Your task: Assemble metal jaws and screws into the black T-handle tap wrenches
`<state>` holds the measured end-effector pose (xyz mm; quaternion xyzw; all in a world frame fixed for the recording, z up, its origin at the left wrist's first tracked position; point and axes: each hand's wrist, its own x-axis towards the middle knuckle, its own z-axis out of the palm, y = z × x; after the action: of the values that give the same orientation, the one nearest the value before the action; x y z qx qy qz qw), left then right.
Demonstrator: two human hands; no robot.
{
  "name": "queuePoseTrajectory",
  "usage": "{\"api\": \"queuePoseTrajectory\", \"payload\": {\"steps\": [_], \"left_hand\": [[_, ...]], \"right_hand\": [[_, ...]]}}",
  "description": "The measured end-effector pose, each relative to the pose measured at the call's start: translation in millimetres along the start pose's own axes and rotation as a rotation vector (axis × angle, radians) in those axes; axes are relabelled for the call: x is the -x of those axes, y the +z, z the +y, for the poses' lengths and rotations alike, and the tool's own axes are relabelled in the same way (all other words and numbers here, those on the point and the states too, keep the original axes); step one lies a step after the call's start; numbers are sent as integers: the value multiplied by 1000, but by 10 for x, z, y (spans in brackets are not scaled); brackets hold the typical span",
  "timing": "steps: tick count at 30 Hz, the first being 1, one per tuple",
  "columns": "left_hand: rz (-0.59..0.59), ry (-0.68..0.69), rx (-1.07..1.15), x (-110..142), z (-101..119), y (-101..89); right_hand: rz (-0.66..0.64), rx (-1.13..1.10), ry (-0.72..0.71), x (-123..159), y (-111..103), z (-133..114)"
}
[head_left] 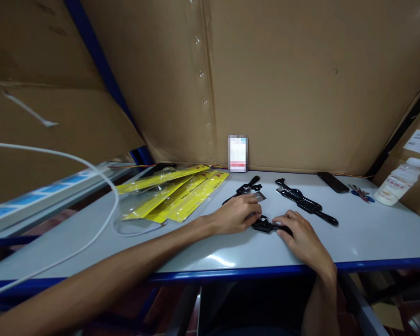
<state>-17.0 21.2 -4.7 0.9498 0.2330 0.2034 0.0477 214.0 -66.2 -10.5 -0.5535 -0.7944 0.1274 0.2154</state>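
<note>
Black tool (264, 225) is between the hands, near the front edge of the counter (364, 233); whether it rests there is unclear. Right hand (303, 239): fingers grasping the tool's right handle. Left hand (235, 215): fingers at its other end; closure cannot be told, knuckles hide the contact. Thin metal plate (261, 196) just beyond the left fingers; held or loose, not resolved. Second tool (245, 188) lies behind that hand; further black tools (306, 201) to the right.

Handling, judged: steady the right handle, keep the body level, and turn the left knuckles aside for a clear view. Treat the plate's edges as possibly sharp; pinch its flat faces.
</note>
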Motion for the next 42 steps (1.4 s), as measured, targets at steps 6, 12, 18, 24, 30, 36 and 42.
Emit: {"api": "queuePoseTrajectory", "payload": {"steps": [6, 12, 18, 24, 30, 36, 42], "left_hand": [[-156, 135, -229, 35, 46, -137], [-186, 121, -279, 63, 54, -188], [-315, 90, -242, 79, 73, -318], [-300, 108, -290, 76, 95, -291], [-239, 117, -278, 75, 127, -246], [-228, 94, -164, 91, 93, -272], [-272, 76, -183, 79, 120, -312]], "right_hand": [[-3, -4, 3, 2, -8, -6], [1, -21, 3, 8, -8, -2], [-6, -20, 16, 6, -16, -7], [-11, -17, 12, 7, -17, -13], [6, -18, 0, 2, 4, 20], [12, -9, -9, 7, 13, 40], [6, -21, -22, 13, 9, 41]]}}
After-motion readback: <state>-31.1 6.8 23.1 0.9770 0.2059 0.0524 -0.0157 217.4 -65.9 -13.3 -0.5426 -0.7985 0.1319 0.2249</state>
